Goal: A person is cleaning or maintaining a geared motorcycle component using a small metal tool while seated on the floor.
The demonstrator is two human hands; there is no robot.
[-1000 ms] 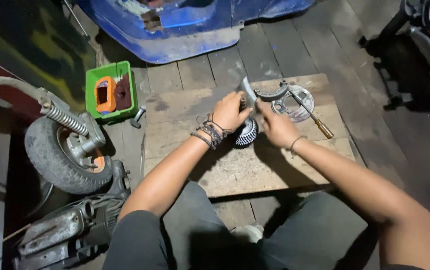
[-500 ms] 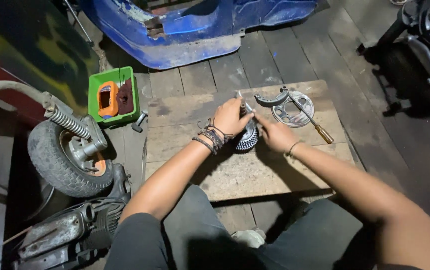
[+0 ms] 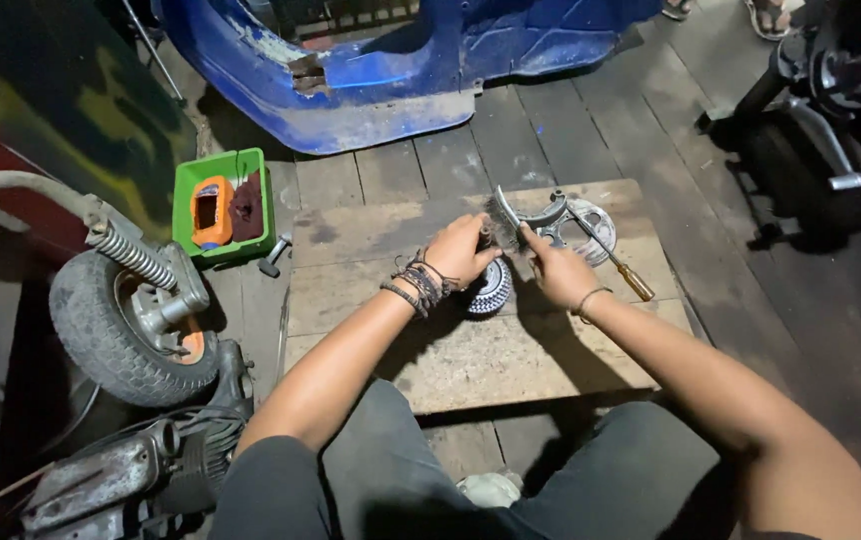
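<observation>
Now your left hand point(image 3: 463, 250) has settled gripping the round finned part point(image 3: 489, 290) (on the board point(image 3: 471, 355)), right hand point(image 3: 556, 272) clutching the wire brush point(image 3: 504, 218)

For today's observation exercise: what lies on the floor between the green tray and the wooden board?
In the head view, a small dark metal part lies on the floor planks between the green tray and the wooden board; what kind of part it is cannot be told.

Head camera looks steeply down, close
</observation>
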